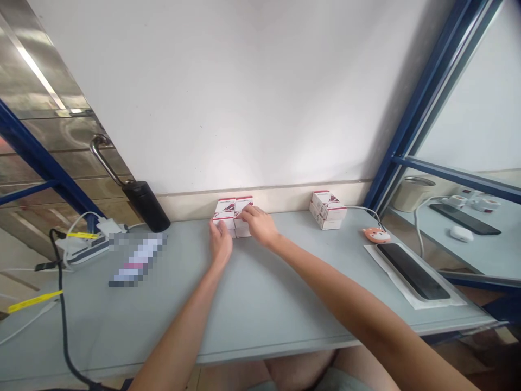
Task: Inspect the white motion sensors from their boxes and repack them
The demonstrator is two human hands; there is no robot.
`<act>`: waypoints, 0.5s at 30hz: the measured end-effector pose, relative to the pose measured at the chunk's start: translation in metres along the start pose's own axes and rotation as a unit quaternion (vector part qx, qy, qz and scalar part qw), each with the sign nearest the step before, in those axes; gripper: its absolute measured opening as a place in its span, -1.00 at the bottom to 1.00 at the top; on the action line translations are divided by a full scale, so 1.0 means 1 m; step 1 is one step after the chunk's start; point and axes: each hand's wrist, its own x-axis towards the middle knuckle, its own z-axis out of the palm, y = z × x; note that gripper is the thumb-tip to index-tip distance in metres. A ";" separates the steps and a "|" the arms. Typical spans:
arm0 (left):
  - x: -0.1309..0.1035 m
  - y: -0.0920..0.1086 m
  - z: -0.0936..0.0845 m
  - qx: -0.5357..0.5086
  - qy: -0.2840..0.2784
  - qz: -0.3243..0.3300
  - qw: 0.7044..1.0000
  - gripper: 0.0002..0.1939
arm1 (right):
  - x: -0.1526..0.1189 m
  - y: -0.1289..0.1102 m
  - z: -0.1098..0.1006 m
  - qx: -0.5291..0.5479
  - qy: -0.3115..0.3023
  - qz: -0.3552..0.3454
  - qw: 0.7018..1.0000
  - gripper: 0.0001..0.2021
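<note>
Probably light but stiff, these boxes (224, 207) right of the bottle (146, 206) suit side holding; my left hand (221, 241) and right hand (261, 224) touch them, clamping unclear.

This looks like a workroom or an office, though which of the two is unclear, with a grey desk (280, 309) set against a white wall (244, 98), blue metal frames (412, 103) at either side, a power strip (91, 251) crowded with plugs, a phone (413, 271) and small printed boxes (224, 207) on top.
</note>
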 end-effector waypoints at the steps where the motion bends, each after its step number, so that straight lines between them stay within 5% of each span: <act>1: 0.001 -0.001 -0.002 0.001 -0.003 0.000 1.000 -0.48 | 0.003 -0.004 0.004 0.002 0.002 0.008 1.000 -0.58; 5: 0.005 -0.001 -0.012 0.017 -0.019 0.015 1.000 -0.50 | 0.011 -0.017 0.009 0.021 0.008 0.024 0.999 -0.59; 8: 0.006 0.003 -0.020 0.033 -0.030 0.030 0.999 -0.52 | 0.000 -0.009 -0.009 0.044 0.013 0.019 0.999 -0.69; 12: 0.007 0.016 -0.025 0.049 -0.032 0.038 0.998 -0.51 | -0.052 0.037 -0.057 0.032 0.055 0.052 0.997 -0.66; 15: -0.004 0.029 -0.024 0.058 0.020 0.057 0.996 -0.38 | -0.094 0.090 -0.095 -0.071 0.116 0.143 0.980 -0.63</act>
